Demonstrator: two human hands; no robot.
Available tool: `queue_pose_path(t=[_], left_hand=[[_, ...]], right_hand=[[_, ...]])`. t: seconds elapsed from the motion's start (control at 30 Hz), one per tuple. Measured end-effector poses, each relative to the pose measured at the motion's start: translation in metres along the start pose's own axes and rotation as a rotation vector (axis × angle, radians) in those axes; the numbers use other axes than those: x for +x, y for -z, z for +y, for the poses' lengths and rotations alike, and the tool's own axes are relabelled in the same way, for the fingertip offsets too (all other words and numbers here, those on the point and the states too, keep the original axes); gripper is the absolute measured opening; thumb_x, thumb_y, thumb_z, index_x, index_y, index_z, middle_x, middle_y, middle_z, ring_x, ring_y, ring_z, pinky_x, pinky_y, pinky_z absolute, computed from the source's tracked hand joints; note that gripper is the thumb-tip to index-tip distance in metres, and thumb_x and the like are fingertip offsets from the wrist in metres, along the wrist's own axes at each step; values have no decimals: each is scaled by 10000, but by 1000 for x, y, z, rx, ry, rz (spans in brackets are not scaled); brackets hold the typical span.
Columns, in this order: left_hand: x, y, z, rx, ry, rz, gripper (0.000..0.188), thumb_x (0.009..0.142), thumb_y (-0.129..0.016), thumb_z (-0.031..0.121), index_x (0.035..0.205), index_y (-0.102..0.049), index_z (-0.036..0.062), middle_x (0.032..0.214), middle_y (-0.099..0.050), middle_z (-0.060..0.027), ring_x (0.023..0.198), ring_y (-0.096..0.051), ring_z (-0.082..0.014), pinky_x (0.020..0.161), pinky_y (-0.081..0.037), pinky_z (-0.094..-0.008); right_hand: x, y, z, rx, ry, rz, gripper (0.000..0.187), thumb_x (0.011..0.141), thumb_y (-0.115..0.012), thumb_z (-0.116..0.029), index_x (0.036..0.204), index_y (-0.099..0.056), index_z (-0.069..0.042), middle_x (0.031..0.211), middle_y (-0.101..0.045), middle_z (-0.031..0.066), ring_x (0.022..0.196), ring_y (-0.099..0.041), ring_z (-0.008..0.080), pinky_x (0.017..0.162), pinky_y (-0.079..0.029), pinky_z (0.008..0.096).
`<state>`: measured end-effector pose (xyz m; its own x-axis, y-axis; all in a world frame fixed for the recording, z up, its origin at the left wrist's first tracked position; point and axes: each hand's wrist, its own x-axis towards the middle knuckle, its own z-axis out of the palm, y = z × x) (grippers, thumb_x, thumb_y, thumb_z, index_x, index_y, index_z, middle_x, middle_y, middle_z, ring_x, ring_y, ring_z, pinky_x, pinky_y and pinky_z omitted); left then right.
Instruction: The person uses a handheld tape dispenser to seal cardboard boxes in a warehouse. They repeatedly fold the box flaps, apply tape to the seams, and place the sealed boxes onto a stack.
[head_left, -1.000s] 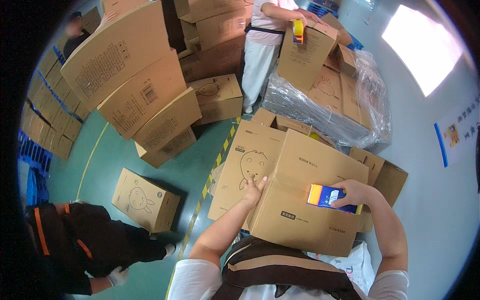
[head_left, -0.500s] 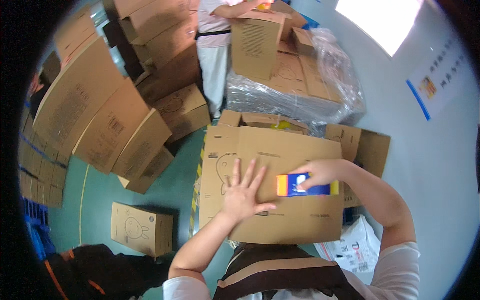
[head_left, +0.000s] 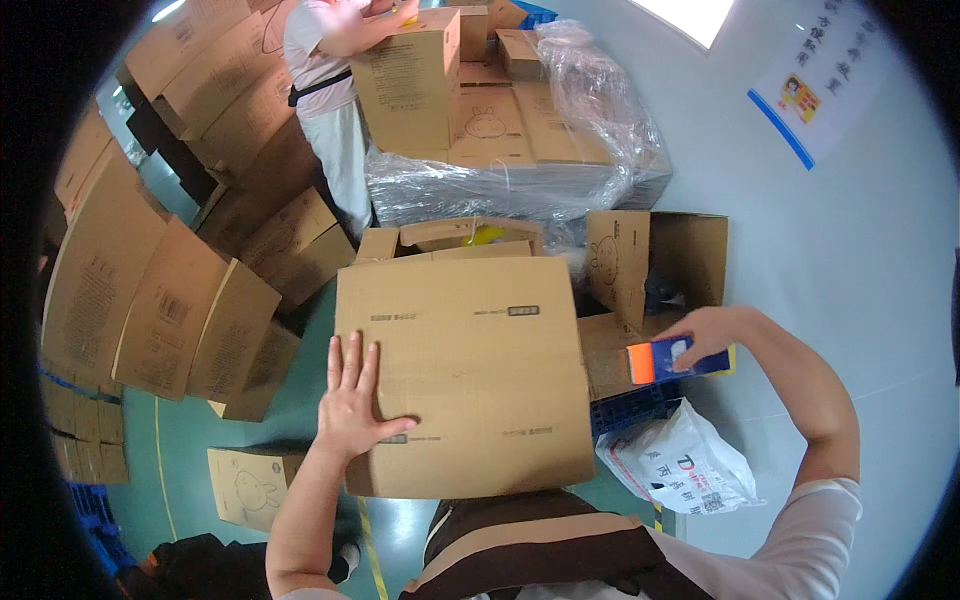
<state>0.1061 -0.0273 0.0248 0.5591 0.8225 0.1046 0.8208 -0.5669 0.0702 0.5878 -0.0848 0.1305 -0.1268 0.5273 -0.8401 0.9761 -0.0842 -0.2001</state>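
A large brown cardboard carton (head_left: 465,375) lies in front of me, its broad printed face up. My left hand (head_left: 350,408) rests on the left part of that face, fingers spread and thumb out to the side. To the right of the carton, my right hand (head_left: 708,338) grips a small oblong blue block (head_left: 655,361) with a bright orange end and a yellow edge; its exact kind does not show. The block is held apart from the carton, above a white plastic bag (head_left: 685,462).
An open carton (head_left: 688,262) stands beyond my right hand. Plastic-wrapped cartons (head_left: 500,190) are stacked ahead, with a co-worker (head_left: 330,95) beside them. More cartons (head_left: 165,315) crowd the left; a smaller one (head_left: 250,488) sits on the floor. A wall (head_left: 850,250) runs along the right.
My right hand has moved off the carton to the right, still holding the blue block. My left hand has shifted left. The carton's upper face shows different print, without the rabbit drawing; the view has shifted.
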Motion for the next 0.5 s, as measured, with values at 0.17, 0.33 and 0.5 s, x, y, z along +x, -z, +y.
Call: queue_pose_path(t=[0.17, 0.33, 0.5], left_hand=[[-1, -1, -4, -36, -29, 15, 1148, 537, -610, 729, 1366, -259, 16, 1444, -150, -201, 1319, -96, -442, 1034, -262, -465], [5, -3, -3, -12, -74, 12, 1141, 557, -597, 730, 1362, -250, 0, 1434, -145, -232, 1314, -86, -461, 1026, -257, -489], [11, -6, 0, -4, -101, 1, 1120, 594, -556, 741, 1358, -246, -17, 1432, -144, -241, 1313, -82, -463, 1034, -221, -510]], right_hand=[[12, -23, 35, 93, 79, 44, 665, 711, -636, -447, 1304, -433, -227, 1151, -576, 127, 1025, -561, 268, 865, -436, 345], [74, -50, 9, -30, 89, 196, 549, 675, -630, -464, 1104, -595, -123, 1012, -626, 158, 929, -598, 316, 811, -469, 406], [156, -110, -45, -888, -236, 261, 366, 688, -672, -291, 1000, -665, -98, 1019, -645, 93, 897, -626, 281, 684, -503, 438]])
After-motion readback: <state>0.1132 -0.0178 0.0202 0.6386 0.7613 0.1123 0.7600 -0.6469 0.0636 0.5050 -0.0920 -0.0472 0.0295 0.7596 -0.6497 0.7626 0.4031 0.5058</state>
